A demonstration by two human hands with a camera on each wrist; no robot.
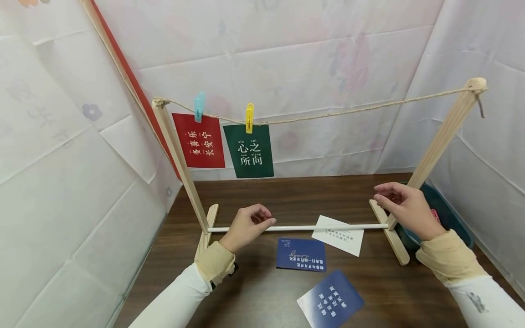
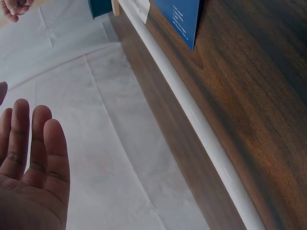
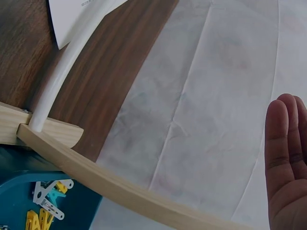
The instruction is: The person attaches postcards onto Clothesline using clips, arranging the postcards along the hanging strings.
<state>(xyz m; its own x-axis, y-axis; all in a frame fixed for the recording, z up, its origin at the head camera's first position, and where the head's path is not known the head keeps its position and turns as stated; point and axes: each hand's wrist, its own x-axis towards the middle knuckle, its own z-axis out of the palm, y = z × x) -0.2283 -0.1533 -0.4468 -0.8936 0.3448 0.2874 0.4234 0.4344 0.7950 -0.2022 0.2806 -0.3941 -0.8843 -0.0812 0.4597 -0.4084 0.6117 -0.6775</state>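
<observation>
Item: white card (image 1: pixel 338 239), laid flat on surface (image 1: pixel 254 291) under white rod (image 1: pixel 320 227), nr right post. Judged light, thin, bendy; best pinched at a free corner. Left hand (image 1: pixel 248 225) & right hand (image 1: pixel 406 207) held loosely curled, nothing gripped.

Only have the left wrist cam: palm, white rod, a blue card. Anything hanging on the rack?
Observer: Two cards hang on the string: a red card under a blue clip and a green card under a yellow clip.
Operator: Other hand?
Observer: The right hand is by the right post, holding nothing.
Operator: Any spares?
Observer: There are yellow and white clips in a teal bin beside that post's foot.
</observation>
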